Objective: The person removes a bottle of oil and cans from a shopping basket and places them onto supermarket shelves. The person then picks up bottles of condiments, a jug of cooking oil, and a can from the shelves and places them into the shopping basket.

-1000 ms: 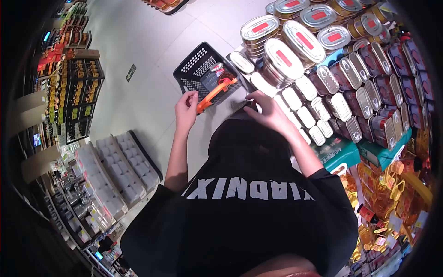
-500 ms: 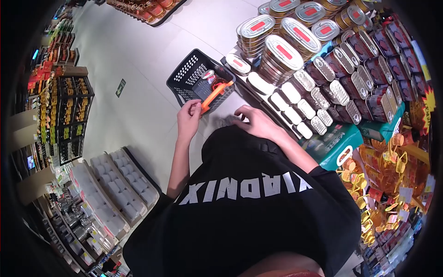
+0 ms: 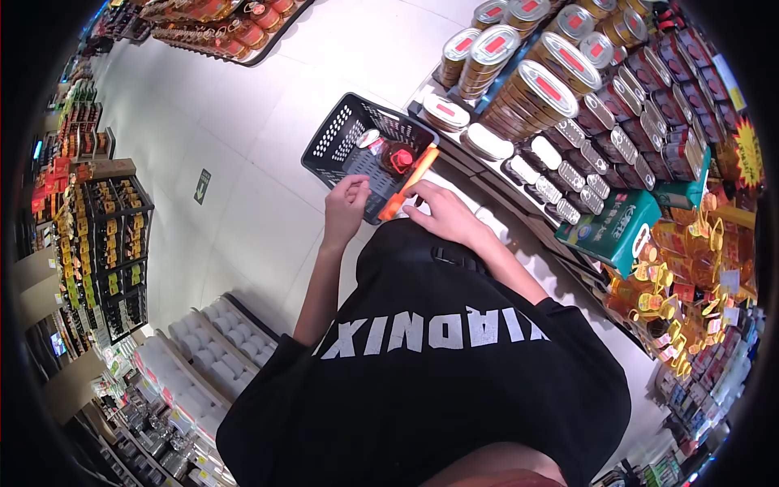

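Note:
A black shopping basket [image 3: 324, 146] with perforated walls stands on the floor ahead of me. Its orange handle [image 3: 420, 172] lies along the basket's right side. My right hand [image 3: 445, 215] is at the lower end of this handle, thumb and fingers closed about it. Over the basket's near left edge is my left hand [image 3: 346, 213], its fingers curled, and I see nothing in them. Inside the basket lie a bottle with a red cap [image 3: 401, 159] and a small container with a pale lid [image 3: 369, 139].
To the right, a low display carries stacked oval tins [image 3: 548, 89] and rectangular cans [image 3: 596, 183]. Green boxes [image 3: 613, 227] and yellow-handled oil bottles [image 3: 669, 300] are farther right. Shelves [image 3: 118, 243] and white rolls [image 3: 215, 357] line the left. Bottled goods [image 3: 243, 36] stand at the upper left.
My left hand has come off the orange handle and sits left of it. My right hand has come to the handle. The view has shifted, and more of the basket's inside shows.

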Available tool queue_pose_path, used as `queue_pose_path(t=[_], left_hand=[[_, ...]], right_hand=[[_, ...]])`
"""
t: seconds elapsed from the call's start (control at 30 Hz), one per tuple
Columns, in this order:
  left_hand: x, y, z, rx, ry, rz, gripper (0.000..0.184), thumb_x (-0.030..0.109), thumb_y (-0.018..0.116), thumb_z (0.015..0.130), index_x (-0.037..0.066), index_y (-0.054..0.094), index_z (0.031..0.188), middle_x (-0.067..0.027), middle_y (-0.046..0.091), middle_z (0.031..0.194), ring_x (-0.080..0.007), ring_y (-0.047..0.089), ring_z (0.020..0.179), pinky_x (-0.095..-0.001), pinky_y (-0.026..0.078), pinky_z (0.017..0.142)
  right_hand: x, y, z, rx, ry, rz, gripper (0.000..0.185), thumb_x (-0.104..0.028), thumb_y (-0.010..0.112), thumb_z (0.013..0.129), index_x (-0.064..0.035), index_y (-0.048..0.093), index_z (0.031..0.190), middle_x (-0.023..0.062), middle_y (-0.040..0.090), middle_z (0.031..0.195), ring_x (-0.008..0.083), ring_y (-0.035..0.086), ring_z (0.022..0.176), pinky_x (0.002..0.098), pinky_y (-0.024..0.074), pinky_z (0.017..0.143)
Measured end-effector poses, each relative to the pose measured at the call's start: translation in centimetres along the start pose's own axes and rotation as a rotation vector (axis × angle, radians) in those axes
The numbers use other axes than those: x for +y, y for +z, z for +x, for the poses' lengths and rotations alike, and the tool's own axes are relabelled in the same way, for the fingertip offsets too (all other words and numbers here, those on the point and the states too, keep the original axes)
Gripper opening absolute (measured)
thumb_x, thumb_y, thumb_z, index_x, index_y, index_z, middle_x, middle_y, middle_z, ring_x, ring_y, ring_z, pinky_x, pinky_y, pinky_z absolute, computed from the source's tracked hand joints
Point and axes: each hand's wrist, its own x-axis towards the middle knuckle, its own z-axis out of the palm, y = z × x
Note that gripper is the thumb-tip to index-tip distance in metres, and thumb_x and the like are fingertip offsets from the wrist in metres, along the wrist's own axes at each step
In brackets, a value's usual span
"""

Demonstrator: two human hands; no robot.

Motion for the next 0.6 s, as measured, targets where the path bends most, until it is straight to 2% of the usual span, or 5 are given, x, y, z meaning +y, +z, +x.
queue_pose_path(t=[0.2, 0.4, 0.5, 0.6], left_hand=[[-2.6, -4.3, -1.7, -0.028, -0.031, 0.115, 0.021, 0.016, 0.063, 0.096, 0.000, 0.068, 0.109, -0.0106, 0.072, 0.092, -0.0166, 0.071, 0.085, -0.0303, 0.055, 0.075], [-4.0, -8.2, -3.6, 0.090, -0.101, 0.139, 0.022, 0.017, 0.062, 0.097, 0.000, 0.069, 0.109, -0.0100, 0.072, 0.092, -0.0172, 0.071, 0.086, -0.0310, 0.054, 0.077], [-4.1, -8.9, -3.9, 0.143, -0.138, 0.109, 0.023, 0.018, 0.062, 0.097, 0.000, 0.069, 0.109, -0.0100, 0.072, 0.091, -0.0160, 0.071, 0.084, -0.0309, 0.054, 0.077], [-4.2, -9.1, -4.1, 0.163, -0.170, 0.098, 0.023, 0.018, 0.062, 0.097, 0.000, 0.068, 0.109, -0.0103, 0.072, 0.091, -0.0159, 0.070, 0.083, -0.0310, 0.054, 0.077]], right_hand=[[-1.4, 4.3, 2.2, -0.074, 0.008, -0.015, 0.033, -0.025, 0.064, 0.093, 0.0019, 0.060, 0.111, 0.0199, 0.064, 0.106, 0.0378, 0.064, 0.099, 0.0442, 0.0506, 0.088], [-2.4, 6.3, 4.5, -0.199, 0.020, -0.010, 0.032, -0.025, 0.064, 0.093, 0.0022, 0.060, 0.110, 0.0198, 0.063, 0.104, 0.0370, 0.063, 0.100, 0.0438, 0.0504, 0.088], [-2.8, 6.4, 5.4, -0.200, -0.001, -0.058, 0.028, -0.023, 0.065, 0.092, -0.0002, 0.062, 0.108, 0.0171, 0.065, 0.100, 0.0318, 0.067, 0.092, 0.0403, 0.0525, 0.083], [-2.5, 6.2, 6.4, -0.266, 0.036, -0.041, 0.031, -0.024, 0.064, 0.092, 0.0021, 0.061, 0.108, 0.0194, 0.063, 0.102, 0.0362, 0.064, 0.096, 0.0431, 0.0511, 0.085]])
